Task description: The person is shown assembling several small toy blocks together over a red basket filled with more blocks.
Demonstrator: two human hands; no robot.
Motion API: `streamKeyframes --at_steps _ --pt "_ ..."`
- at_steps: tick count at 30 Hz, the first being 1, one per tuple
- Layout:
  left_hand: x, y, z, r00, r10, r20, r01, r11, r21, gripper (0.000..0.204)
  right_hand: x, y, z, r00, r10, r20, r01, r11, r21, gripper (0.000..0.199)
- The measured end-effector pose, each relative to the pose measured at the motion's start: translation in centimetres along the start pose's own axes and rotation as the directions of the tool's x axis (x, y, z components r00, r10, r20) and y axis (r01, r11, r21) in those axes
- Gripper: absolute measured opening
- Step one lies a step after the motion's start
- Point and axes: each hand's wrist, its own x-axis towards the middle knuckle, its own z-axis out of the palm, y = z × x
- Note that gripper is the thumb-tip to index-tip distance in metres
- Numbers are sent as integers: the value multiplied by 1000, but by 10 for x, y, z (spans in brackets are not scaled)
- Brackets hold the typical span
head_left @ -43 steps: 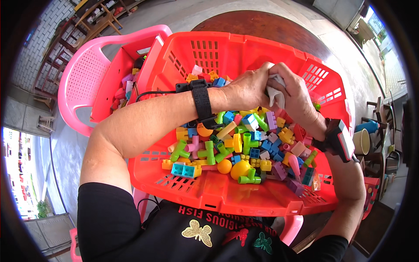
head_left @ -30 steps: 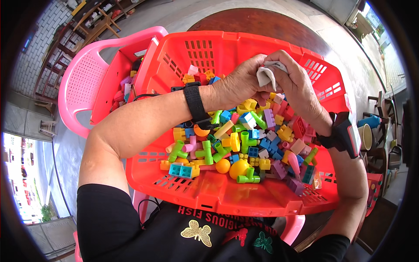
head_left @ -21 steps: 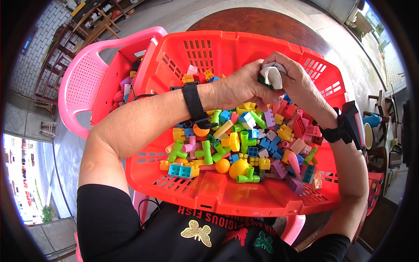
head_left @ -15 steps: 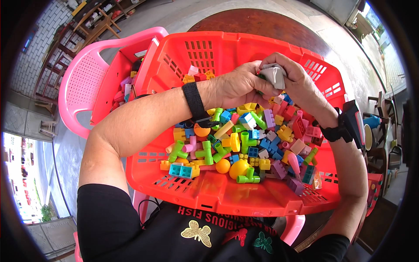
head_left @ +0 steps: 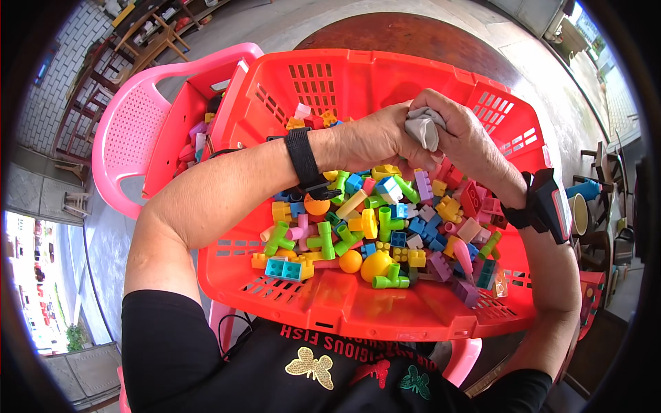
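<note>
Above multicoloured plastic toy pieces (head_left: pixel 385 224) in a slotted red plastic basket (head_left: pixel 344 303), a crumpled grey-white cloth (head_left: pixel 423 131) is being grasped between the left hand (head_left: pixel 382 134) and right hand (head_left: pixel 460 127), neither nearer; its long axis is being slanted toward the basket's near rim.

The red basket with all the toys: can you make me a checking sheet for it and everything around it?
Surface: red basket with slotted walls, holding the toys.
Job's things: grey cloth, bunched up; anything inside it is hidden.
Clutter: toy blocks in many colours, piled loosely, with an orange ball near the front.
Grip: left hand and right hand close together on the cloth, above the pile.
Cables: thin black cable by the basket's near left edge.
Surroundings: pink chair holding a red box at left; dark table beyond.
</note>
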Motion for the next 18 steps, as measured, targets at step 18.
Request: streamKeyframes --at_steps 18 --pt "0 -7 -4 995 -14 -96 3 994 -108 66 -3 1 7 1000 -6 11 5 1000 29 24"
